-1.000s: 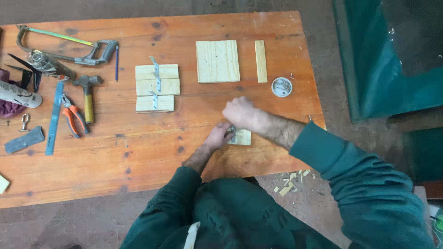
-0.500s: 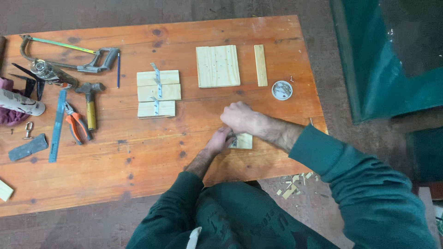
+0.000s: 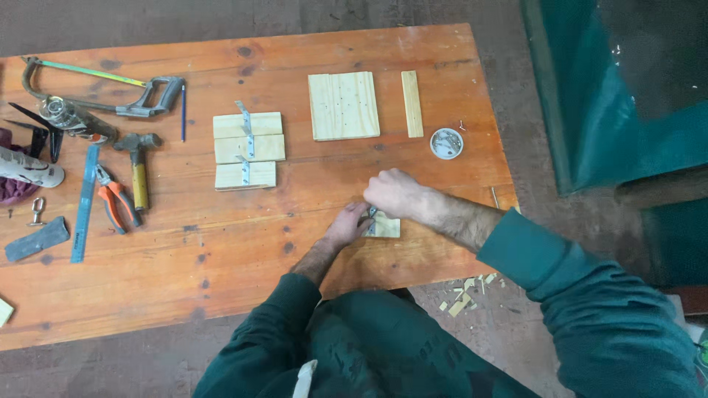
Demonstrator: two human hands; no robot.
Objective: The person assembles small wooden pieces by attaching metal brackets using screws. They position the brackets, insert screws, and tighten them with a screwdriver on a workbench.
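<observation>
A: Workshop, seen from above. Person in green sleeves at an orange wooden desk (image 3: 221, 265). Both hands meet on a small pale wood block (image 3: 386, 228) near the desk's front edge, approx. 5 o'clock from desk centre.

B: Hand states?

A: Left hand (image 3: 348, 225) is at 9 o'clock of the block, fingers curled in, pinching at its left edge along w/ a small metal piece; too small to tell what it is. Right hand (image 3: 397, 193) sits at 12 o'clock of the block, closed loosely, knuckles up, fingertips down on the block's top edge. Can't tell if it grips anything besides the block.

B: Rest of the desk?

A: At 12 o'clock of the hands, well apart: square pale board (image 3: 344, 105), w/ a narrow wood strip (image 3: 412, 104) just beside it at 3 o'clock. Round metal tin (image 3: 446, 143) at 1 o'clock of the right hand. At 10 o'clock: three short planks (image 3: 248, 150) stacked edge to edge, joined by metal straps. Far left, 9 o'clock side: hammer (image 3: 136, 166), orange-handled pliers (image 3: 114, 204), blue ruler (image 3: 84, 203), hacksaw (image 3: 103, 87). Wood chips (image 3: 464, 295) on the floor at 4 o'clock, below the desk edge.
</observation>
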